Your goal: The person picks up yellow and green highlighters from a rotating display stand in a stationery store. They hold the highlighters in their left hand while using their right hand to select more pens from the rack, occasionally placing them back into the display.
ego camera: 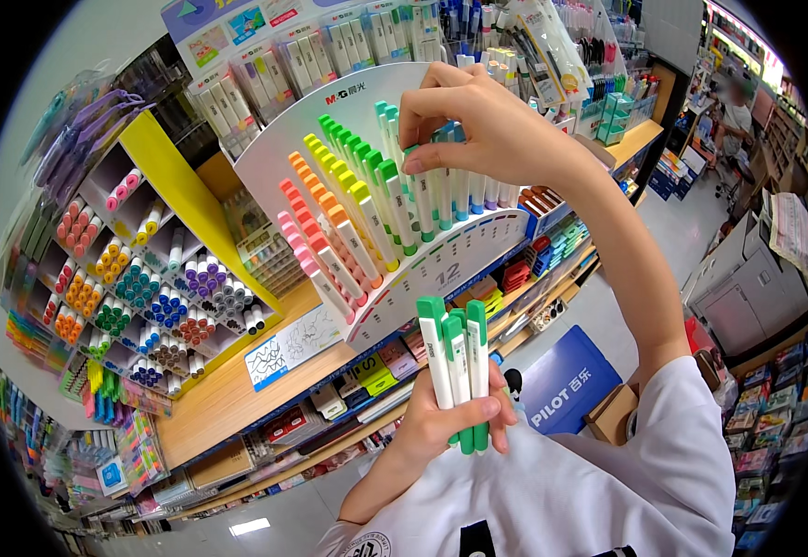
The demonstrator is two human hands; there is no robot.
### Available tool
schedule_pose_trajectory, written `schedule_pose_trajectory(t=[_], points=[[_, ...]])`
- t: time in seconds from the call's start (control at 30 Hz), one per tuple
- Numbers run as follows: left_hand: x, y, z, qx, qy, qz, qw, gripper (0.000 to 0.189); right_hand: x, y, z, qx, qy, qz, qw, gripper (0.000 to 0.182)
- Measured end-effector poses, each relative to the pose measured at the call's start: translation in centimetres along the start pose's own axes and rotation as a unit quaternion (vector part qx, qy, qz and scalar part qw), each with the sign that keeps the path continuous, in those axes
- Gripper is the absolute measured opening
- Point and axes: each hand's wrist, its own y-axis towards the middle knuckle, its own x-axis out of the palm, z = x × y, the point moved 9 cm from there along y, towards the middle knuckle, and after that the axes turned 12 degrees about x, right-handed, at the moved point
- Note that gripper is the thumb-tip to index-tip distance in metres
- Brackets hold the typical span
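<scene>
My left hand (446, 418) holds an upright bunch of several white markers (454, 348) with green caps and green lower ends, low in front of my white shirt. Higher up, my right hand (460, 122) reaches over a stepped white display rack (383, 80). Its thumb and index finger pinch the cap of a green-capped marker (423, 198) whose lower end stands in the rack. Rows of pink, red, orange, yellow-capped markers (369, 209) and light green ones fill the rack to the left. Teal, blue and purple-ended markers (477, 191) stand to the right, partly hidden by my hand.
A yellow-sided cubby rack (188, 216) of colored markers stands left on the wooden shelf (209, 418). Packaged marker sets (306, 56) line the back. Below lie shelves of stationery, a blue box (571, 379) and a grey machine (752, 278). A person (733, 115) sits far right.
</scene>
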Motion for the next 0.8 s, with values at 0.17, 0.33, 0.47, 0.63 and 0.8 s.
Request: schedule_pose_trajectory(t=[0.17, 0.33, 0.47, 0.63, 0.8], points=[[-0.2, 0.1, 0.1, 0.012, 0.000, 0.006, 1.000, 0.022, -0.4, -0.2, -0.3, -0.016, -0.023, 0.022, 0.999, 0.013], [-0.6, 0.0, 0.2, 0.015, 0.003, 0.015, 1.000, 0.023, -5.0, -2.5, -1.2, -0.016, 0.087, 0.213, 0.973, 0.014], [-1.1, -0.2, 0.2, 0.016, 0.014, 0.022, 1.000, 0.023, -2.3, -6.1, -3.6, 0.024, 0.174, 0.063, 0.982, 0.015], [-1.1, -0.2, 0.2, 0.004, 0.056, 0.031, 0.998, 0.021, 1.4, -9.1, -3.5, 0.114, 0.271, -0.099, 0.950, 0.016], [-1.1, 0.0, -0.5, -0.013, 0.093, 0.039, 0.995, 0.021, 3.7, -10.7, -1.5, 0.168, 0.370, -0.088, 0.909, 0.014]])
